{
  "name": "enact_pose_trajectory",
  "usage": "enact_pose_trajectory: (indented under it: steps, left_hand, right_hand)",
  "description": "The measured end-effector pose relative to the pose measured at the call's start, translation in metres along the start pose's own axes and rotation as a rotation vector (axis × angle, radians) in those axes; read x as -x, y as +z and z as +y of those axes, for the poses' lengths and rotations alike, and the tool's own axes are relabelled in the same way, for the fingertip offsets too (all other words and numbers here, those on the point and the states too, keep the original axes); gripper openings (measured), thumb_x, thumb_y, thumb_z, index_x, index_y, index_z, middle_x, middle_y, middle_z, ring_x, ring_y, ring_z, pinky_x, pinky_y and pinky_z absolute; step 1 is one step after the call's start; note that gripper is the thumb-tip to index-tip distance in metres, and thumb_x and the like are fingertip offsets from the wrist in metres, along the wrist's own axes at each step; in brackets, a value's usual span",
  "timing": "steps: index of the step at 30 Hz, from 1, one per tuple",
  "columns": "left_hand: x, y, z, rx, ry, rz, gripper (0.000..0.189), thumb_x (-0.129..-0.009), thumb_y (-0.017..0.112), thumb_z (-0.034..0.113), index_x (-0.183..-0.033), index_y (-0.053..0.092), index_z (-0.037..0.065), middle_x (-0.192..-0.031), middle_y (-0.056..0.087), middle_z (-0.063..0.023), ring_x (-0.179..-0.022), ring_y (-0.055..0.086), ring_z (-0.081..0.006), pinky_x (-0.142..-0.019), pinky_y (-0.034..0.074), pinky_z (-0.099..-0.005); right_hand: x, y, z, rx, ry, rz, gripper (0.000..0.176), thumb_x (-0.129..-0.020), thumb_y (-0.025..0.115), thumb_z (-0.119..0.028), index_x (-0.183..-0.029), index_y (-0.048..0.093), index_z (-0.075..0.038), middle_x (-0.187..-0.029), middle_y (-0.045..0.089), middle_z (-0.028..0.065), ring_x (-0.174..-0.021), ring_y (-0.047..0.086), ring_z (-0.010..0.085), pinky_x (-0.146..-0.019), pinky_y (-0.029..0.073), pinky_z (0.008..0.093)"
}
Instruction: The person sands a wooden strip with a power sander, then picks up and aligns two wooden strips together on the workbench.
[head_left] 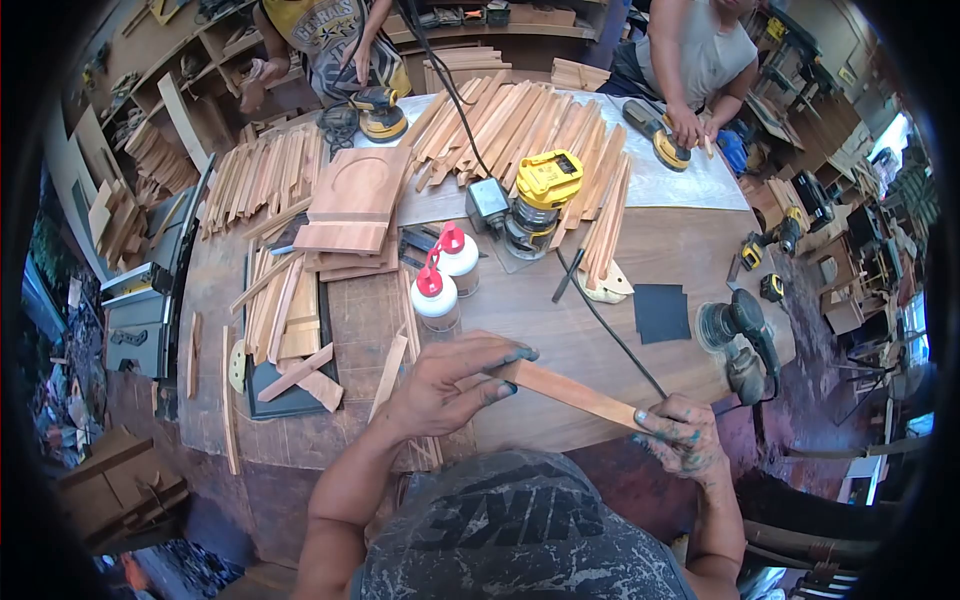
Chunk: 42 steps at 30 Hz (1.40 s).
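Observation:
A narrow wooden strip (575, 391) is held up above the front of the table, slanting down to the right. My left hand (455, 385) pinches its left end between thumb and fingers. At the other end, my right hand (680, 432) has its stained fingers closed round the wood. Beyond my left hand stand two white bottles with red caps, one at the front (435, 300) and one just behind (459, 262). Dark square sheets (661, 313) lie on the table past my right hand.
A yellow-topped router (540, 200) stands mid-table, its cable running toward my right hand. Wood strips (500, 125) and stacked panels (350, 200) lie behind. A sander (735, 325) rests at right. Two people work across the table, one holding a sander (660, 140).

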<state>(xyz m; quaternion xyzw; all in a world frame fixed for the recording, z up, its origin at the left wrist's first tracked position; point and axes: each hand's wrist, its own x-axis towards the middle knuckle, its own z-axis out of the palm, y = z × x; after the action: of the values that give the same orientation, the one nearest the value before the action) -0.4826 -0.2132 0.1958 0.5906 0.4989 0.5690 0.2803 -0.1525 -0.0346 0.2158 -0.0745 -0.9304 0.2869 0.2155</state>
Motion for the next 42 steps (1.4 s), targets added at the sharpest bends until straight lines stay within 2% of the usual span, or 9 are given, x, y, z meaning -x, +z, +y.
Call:
enact_pose_trajectory:
  steps: [7,10,19,25,28,32,35,38,42]
  left_hand:
    - [0.000,0.005,0.000,-0.006,0.075,0.037,0.041,-0.087,0.082,0.005,-0.126,0.069,-0.002,-0.109,0.071,-0.0168,-0.099,0.069,-0.0269,-0.086,0.054,-0.0365]
    - [0.004,0.007,-0.003,0.041,0.023,0.037,0.040,-0.083,0.084,0.009,-0.120,0.071,-0.002,-0.111,0.071,-0.0144,-0.097,0.068,-0.0245,-0.086,0.052,-0.0360]
    - [0.001,0.013,-0.016,0.089,0.030,0.085,0.038,-0.085,0.083,0.015,-0.117,0.072,0.000,-0.108,0.070,-0.0141,-0.097,0.066,-0.0227,-0.085,0.052,-0.0350]
    - [-0.010,0.039,-0.011,0.054,0.118,-0.023,0.036,-0.087,0.080,0.006,-0.121,0.069,-0.001,-0.110,0.067,-0.0127,-0.096,0.066,-0.0238,-0.084,0.053,-0.0333]
    - [-0.011,0.053,-0.005,0.046,0.042,-0.027,0.037,-0.084,0.082,0.002,-0.119,0.070,-0.003,-0.112,0.067,-0.0134,-0.100,0.067,-0.0234,-0.087,0.054,-0.0322]
    - [-0.007,0.065,-0.011,0.053,0.057,0.093,0.035,-0.085,0.082,0.001,-0.118,0.071,-0.004,-0.114,0.067,-0.0156,-0.102,0.068,-0.0230,-0.087,0.055,-0.0303]
    - [-0.006,0.062,0.003,-0.019,0.000,0.160,0.034,-0.085,0.081,-0.001,-0.118,0.072,-0.004,-0.112,0.070,-0.0171,-0.097,0.071,-0.0238,-0.083,0.056,-0.0296]
    - [0.000,0.063,-0.006,-0.054,0.116,0.235,0.036,-0.084,0.081,-0.001,-0.119,0.071,-0.003,-0.106,0.072,-0.0158,-0.093,0.070,-0.0252,-0.079,0.054,-0.0342]
    - [-0.001,0.063,-0.001,-0.121,0.153,0.225,0.034,-0.083,0.081,0.000,-0.116,0.072,-0.003,-0.103,0.074,-0.0169,-0.089,0.071,-0.0259,-0.075,0.055,-0.0337]
  right_hand:
    - [0.003,0.003,0.001,-0.019,0.047,0.024,0.054,-0.077,0.085,-0.002,-0.127,0.075,-0.019,-0.089,0.072,0.0059,-0.074,0.070,0.0225,-0.063,0.057,0.0343]
    - [0.002,0.002,0.003,-0.008,0.041,0.023,0.053,-0.077,0.085,-0.002,-0.126,0.075,-0.020,-0.089,0.071,0.0055,-0.074,0.070,0.0226,-0.062,0.057,0.0341]
    - [0.000,-0.002,0.004,-0.009,0.033,0.000,0.054,-0.077,0.083,-0.001,-0.127,0.075,-0.019,-0.089,0.070,0.0062,-0.074,0.070,0.0236,-0.062,0.056,0.0343]
    - [-0.025,0.012,-0.013,-0.052,0.096,-0.015,0.051,-0.083,0.078,-0.006,-0.132,0.073,-0.019,-0.096,0.068,0.0065,-0.076,0.067,0.0245,-0.066,0.057,0.0364]
    - [-0.046,0.024,-0.023,-0.029,0.048,-0.026,0.058,-0.082,0.081,-0.003,-0.137,0.069,-0.018,-0.098,0.068,0.0085,-0.074,0.068,0.0256,-0.063,0.056,0.0361]
    - [-0.061,0.034,-0.031,0.029,0.011,0.003,0.065,-0.083,0.080,-0.002,-0.143,0.064,-0.023,-0.095,0.066,0.0064,-0.073,0.067,0.0239,-0.063,0.054,0.0357]
    - [-0.068,0.039,-0.034,0.010,0.013,0.024,0.062,-0.085,0.079,-0.002,-0.142,0.066,-0.021,-0.094,0.066,0.0067,-0.071,0.066,0.0246,-0.062,0.054,0.0356]
    - [-0.070,0.043,-0.032,-0.065,0.011,0.027,0.057,-0.087,0.078,-0.003,-0.140,0.067,-0.017,-0.093,0.066,0.0074,-0.070,0.066,0.0250,-0.063,0.054,0.0356]
    - [-0.069,0.043,-0.033,-0.152,0.039,0.014,0.052,-0.088,0.073,-0.005,-0.139,0.065,-0.011,-0.093,0.065,0.0097,-0.079,0.067,0.0314,-0.072,0.057,0.0394]
